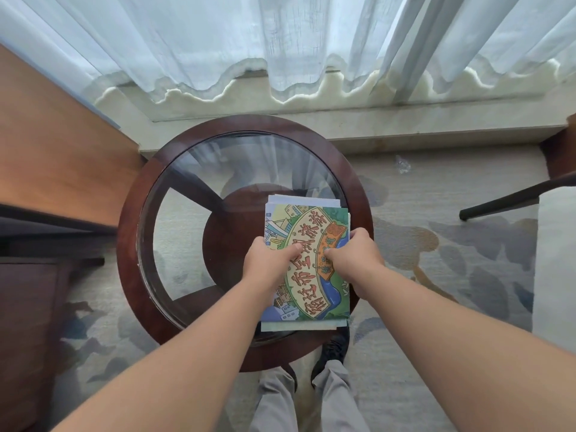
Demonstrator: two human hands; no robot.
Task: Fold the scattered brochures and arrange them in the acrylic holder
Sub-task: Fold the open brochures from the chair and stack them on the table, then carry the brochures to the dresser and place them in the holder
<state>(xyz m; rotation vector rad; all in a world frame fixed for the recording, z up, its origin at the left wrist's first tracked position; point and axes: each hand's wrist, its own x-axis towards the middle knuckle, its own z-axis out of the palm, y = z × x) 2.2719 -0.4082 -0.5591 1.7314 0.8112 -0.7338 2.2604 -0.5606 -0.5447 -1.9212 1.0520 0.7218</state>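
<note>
A stack of folded brochures (307,222) lies on the right half of a round glass-topped table (174,188). The top one is a colourful map cover with red lettering on a cream banner. White and pale green edges of other brochures stick out beyond its far and near ends. My left hand (269,260) grips the stack's left edge, thumb on top. My right hand (355,255) grips the right edge, thumb pressing the cover. No acrylic holder shows in view.
The table has a dark wooden rim (352,169). A wooden desk (59,151) stands to the left, a chair leg (498,204) to the right, sheer curtains (280,42) behind. My legs and shoes (330,353) are below the table's near edge.
</note>
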